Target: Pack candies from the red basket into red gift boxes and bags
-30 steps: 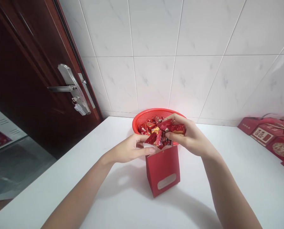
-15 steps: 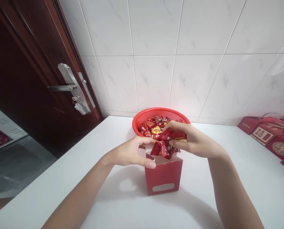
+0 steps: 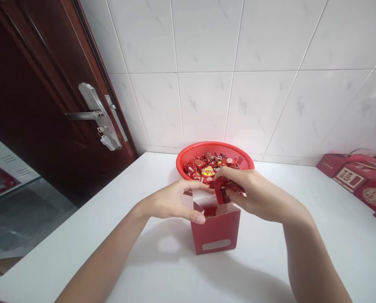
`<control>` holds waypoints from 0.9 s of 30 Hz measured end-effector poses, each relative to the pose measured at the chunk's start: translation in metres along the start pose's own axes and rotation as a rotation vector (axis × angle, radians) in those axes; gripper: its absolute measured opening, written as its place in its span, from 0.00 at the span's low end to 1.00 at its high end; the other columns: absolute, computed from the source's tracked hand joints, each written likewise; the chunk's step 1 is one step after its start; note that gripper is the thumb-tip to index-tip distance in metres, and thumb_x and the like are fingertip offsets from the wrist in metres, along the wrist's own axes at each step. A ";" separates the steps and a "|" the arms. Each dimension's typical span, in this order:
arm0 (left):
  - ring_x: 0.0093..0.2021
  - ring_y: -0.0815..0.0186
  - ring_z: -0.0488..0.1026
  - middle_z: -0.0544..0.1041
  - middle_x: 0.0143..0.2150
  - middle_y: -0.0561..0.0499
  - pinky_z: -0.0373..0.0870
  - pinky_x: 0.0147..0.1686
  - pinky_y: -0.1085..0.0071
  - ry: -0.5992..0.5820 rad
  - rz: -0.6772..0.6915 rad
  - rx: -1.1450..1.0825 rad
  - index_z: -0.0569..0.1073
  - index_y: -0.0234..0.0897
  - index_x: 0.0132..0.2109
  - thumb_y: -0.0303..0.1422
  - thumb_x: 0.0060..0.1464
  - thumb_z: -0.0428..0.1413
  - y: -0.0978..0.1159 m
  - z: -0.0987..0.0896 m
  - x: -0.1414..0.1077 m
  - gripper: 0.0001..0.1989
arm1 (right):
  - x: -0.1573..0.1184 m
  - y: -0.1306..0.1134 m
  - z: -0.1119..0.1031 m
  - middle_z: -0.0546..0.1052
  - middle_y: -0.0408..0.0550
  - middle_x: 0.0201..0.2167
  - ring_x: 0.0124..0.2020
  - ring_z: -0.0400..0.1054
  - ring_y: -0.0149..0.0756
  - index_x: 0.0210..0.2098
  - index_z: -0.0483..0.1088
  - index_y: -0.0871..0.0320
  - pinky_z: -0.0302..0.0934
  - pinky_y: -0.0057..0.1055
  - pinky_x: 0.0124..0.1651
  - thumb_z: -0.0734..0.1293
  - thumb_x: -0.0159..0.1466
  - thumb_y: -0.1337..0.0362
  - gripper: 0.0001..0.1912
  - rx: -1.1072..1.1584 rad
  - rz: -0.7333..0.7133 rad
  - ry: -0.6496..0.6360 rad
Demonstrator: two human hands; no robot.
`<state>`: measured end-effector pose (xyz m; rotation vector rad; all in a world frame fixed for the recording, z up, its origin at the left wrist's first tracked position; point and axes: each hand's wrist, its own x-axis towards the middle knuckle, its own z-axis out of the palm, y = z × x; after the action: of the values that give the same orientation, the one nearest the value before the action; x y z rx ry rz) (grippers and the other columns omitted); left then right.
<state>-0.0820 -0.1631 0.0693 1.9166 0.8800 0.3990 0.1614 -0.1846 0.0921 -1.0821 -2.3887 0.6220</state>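
Observation:
A red cardboard box point(image 3: 215, 232) with an oblong pale window low on its front stands upright, its top uncovered. Thumb and fingers of my left hand point(image 3: 167, 201) grip its left side at the rim. Over the opening, my right hand point(image 3: 265, 194) is closed on red-wrapped candies point(image 3: 220, 192); how many is hidden by the fingers. Inside the box some red shows, too shaded to make out. Just behind stands a red plastic basket point(image 3: 188, 150) of wrapped candies point(image 3: 208, 170), partly covered by my hands.
Several red gift boxes point(image 3: 348, 176) with twine and printed characters sit at the right on the white table point(image 3: 118, 214). A tiled wall point(image 3: 203, 105) rises behind. At left is a dark red door point(image 3: 39, 105) with keys point(image 3: 107, 142) in its lock.
My right hand has lowered slightly with the candies toward the box. Some candies seen hanging below its fingers no longer show there. My left hand stays on the box.

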 end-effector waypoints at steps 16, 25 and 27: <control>0.53 0.53 0.75 0.81 0.40 0.50 0.65 0.61 0.55 -0.004 0.006 -0.049 0.78 0.40 0.54 0.40 0.46 0.70 -0.002 0.001 0.001 0.27 | 0.010 0.001 0.009 0.72 0.39 0.29 0.26 0.66 0.32 0.36 0.59 0.53 0.55 0.29 0.27 0.59 0.63 0.76 0.10 0.131 -0.055 -0.006; 0.65 0.52 0.67 0.74 0.62 0.49 0.61 0.65 0.57 0.018 0.023 -0.003 0.75 0.47 0.61 0.38 0.48 0.70 -0.003 0.000 0.001 0.32 | 0.007 0.001 0.006 0.77 0.45 0.37 0.33 0.72 0.37 0.46 0.68 0.52 0.62 0.30 0.30 0.62 0.67 0.72 0.11 0.170 -0.084 0.086; 0.65 0.51 0.66 0.73 0.64 0.49 0.61 0.65 0.57 0.034 0.005 0.019 0.74 0.48 0.61 0.40 0.47 0.70 -0.003 0.000 0.001 0.33 | 0.007 0.000 0.005 0.77 0.45 0.38 0.36 0.73 0.38 0.46 0.69 0.53 0.65 0.31 0.33 0.63 0.68 0.72 0.10 0.181 -0.094 0.118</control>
<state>-0.0827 -0.1614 0.0666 1.9351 0.9040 0.4291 0.1542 -0.1806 0.0895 -0.8992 -2.2207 0.7055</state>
